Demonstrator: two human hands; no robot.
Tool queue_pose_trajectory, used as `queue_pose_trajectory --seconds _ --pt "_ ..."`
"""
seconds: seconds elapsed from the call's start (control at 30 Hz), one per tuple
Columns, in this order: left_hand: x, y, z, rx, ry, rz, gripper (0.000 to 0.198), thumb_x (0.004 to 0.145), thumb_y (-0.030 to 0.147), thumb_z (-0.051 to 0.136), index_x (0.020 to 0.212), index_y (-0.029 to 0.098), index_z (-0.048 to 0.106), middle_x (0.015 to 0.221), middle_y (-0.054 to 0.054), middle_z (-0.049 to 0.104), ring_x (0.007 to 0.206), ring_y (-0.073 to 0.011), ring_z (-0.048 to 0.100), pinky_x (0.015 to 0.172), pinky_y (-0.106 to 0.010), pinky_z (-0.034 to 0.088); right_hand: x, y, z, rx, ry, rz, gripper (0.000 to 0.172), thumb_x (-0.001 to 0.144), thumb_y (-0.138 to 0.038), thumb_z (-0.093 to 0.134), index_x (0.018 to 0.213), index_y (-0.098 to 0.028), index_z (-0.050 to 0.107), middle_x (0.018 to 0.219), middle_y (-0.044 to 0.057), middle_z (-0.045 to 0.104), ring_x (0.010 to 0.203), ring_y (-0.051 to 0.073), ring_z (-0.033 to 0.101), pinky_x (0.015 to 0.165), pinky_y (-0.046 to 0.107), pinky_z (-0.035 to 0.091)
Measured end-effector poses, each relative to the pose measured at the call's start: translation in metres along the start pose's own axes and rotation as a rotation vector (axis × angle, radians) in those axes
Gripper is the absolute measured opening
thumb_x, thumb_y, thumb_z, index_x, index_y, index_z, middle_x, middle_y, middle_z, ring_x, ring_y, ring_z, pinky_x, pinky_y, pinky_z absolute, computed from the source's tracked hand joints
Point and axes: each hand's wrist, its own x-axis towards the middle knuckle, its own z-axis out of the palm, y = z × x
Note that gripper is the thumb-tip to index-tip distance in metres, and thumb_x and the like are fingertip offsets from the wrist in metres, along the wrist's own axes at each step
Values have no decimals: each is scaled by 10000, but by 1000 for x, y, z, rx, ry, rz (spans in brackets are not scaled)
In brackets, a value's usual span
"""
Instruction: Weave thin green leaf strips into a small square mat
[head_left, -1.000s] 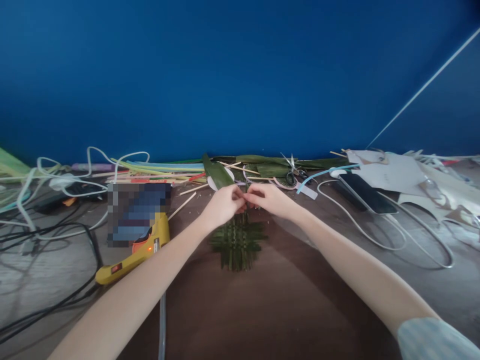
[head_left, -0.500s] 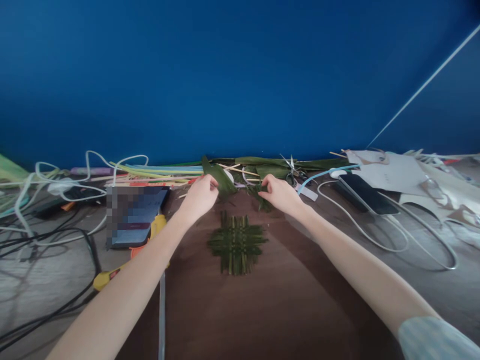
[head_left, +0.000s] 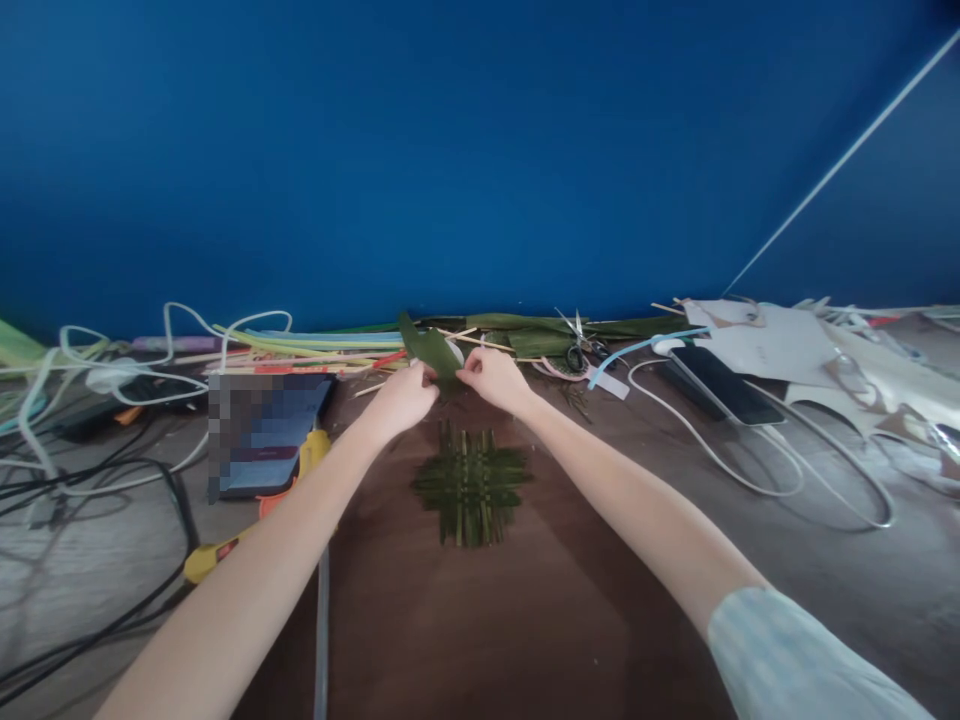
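Observation:
A broad green leaf piece point(head_left: 433, 352) is raised above the brown tabletop point(head_left: 465, 620). On its left edge my left hand point(head_left: 405, 402) is closed, fingers pinched on the leaf. My right hand point(head_left: 496, 380) pinches the same leaf at its lower right edge. Nearer to me lies a woven mat of green leaf strips point(head_left: 472, 485), flat, with loose strip ends sticking out on all four sides. Small dark leaf scraps point(head_left: 576, 400) lie to the right of my right hand.
Scissors point(head_left: 577, 350) lie open at the back, beside long leaves point(head_left: 525, 323) along the blue wall point(head_left: 480, 160). At left are a tablet-like screen point(head_left: 270, 450), a yellow-handled tool point(head_left: 214, 560) and tangled cables point(head_left: 52, 440). A phone point(head_left: 724, 385) with a white cable lies right.
My right hand has moved left, away from the dark leaf scraps, and closed on the leaf. My left hand keeps its hold. The mat lies as before.

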Motion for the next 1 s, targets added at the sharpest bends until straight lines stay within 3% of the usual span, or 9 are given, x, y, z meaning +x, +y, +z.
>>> queue_pose_trajectory --seconds 0.07,0.13,0.23,0.33,0.4,0.63,0.87,1.0 --pt "0 0 -1 -33 35 -32 200 694 173 512 892 157 521 878 -111 650 862 -270 598 772 -359 422 -3 -1 -5 49 11 -32 120 725 -239 550 635 -180 498 642 15 563 602 131 496 603 265 362" --pt "0 2 -1 -110 109 -72 364 735 285 527 1051 127 439 846 -114 643 805 -259 604 753 -376 429 -10 -2 -12 117 2 -84 113 749 -267 527 680 -181 503 656 1 575 608 119 510 618 254 386" --pt "2 5 0 -481 191 -98 601 696 378 612 1159 113 335 863 -103 636 798 -233 606 763 -379 438 -24 -4 -21 368 -11 -132 124 730 -290 541 697 -179 495 644 -11 567 577 113 512 582 252 396" --pt "4 8 3 -915 91 -28 549 612 324 700 1061 124 455 921 -100 639 849 -215 604 787 -356 445 -34 -7 -27 483 -55 -123 128 703 -287 572 697 -178 504 654 -13 567 598 119 527 600 264 409" --pt "4 8 4 -990 -14 32 442 596 302 712 963 126 539 929 -92 647 865 -210 601 806 -352 443 -38 -8 -30 474 -99 -132 119 698 -280 580 709 -175 526 684 -5 586 634 125 541 633 274 417" --pt "-2 11 0 -634 -134 148 284 654 279 654 897 137 620 934 -53 669 884 -206 603 822 -332 434 -39 -6 -42 418 -115 -173 123 740 -285 533 710 -167 552 663 -2 588 635 127 540 639 282 416" --pt "-4 17 0 -418 -133 232 243 690 271 582 882 134 637 899 -29 669 872 -206 604 771 -296 444 -46 -5 -47 310 -151 -219 114 739 -252 514 664 -166 522 612 -11 566 588 109 500 581 252 380" --pt "-5 16 3 -337 -121 277 253 697 295 577 878 128 636 872 -40 662 864 -216 600 787 -327 440 -47 -7 -46 219 -96 -255 98 709 -209 505 623 -165 498 581 -27 511 555 92 445 554 232 346"
